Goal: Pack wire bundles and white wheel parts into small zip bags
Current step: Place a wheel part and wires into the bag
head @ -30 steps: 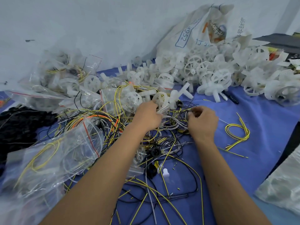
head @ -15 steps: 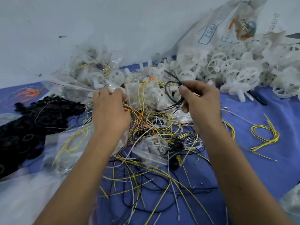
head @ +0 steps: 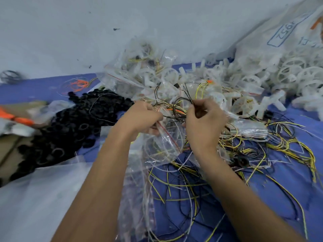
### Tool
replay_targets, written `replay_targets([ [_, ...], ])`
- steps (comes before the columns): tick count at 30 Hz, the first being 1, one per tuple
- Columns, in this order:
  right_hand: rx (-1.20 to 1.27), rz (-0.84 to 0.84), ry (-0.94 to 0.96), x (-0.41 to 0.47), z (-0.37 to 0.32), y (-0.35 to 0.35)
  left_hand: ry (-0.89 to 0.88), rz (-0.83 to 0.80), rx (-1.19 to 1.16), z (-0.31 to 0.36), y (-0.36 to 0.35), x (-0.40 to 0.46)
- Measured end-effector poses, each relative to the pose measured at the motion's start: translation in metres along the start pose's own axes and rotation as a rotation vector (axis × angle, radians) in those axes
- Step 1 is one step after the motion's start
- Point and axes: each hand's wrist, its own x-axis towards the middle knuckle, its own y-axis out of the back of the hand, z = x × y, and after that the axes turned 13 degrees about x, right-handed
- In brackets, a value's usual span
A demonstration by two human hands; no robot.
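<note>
Since the earlier frame, both hands have been brought together over the tangle, the black wire coil point(head: 181, 109) carried leftward to the mouth of the zip bag point(head: 162, 142). That coil is pinched by the right hand point(head: 203, 126); the bag's red-striped lip is gripped by the left hand point(head: 141, 117), just above the blue worktop point(head: 288, 198). Both are judged light: the wire springy and snag-prone, best held across its loops; the film limp and slippery, best held at the stiffer zip edge.

Black rings point(head: 70, 130) heaped — blue cloth point(head: 288, 198) beneath.
</note>
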Motion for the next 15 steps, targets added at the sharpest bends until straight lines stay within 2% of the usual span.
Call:
replay_targets([
  [3, -0.127, -0.018, 0.188, -0.006, 0.003, -0.002, -0.044, 0.080, 0.006, 0.000, 0.001, 0.002],
  [5, -0.121, -0.078, 0.238, -0.012, 0.002, -0.003, -0.090, 0.157, 0.044, 0.000, 0.000, 0.002],
  [11, -0.072, -0.503, 0.042, -0.013, -0.001, 0.004, -0.319, 0.435, 0.328, 0.005, -0.007, -0.003],
  [13, -0.033, -0.646, 0.004, -0.012, -0.002, 0.006, -0.394, 0.437, 0.429, 0.009, -0.009, -0.005],
  [15, -0.011, -0.752, -0.042, -0.013, -0.003, 0.007, -0.433, 0.341, 0.399, 0.015, -0.011, -0.009],
])
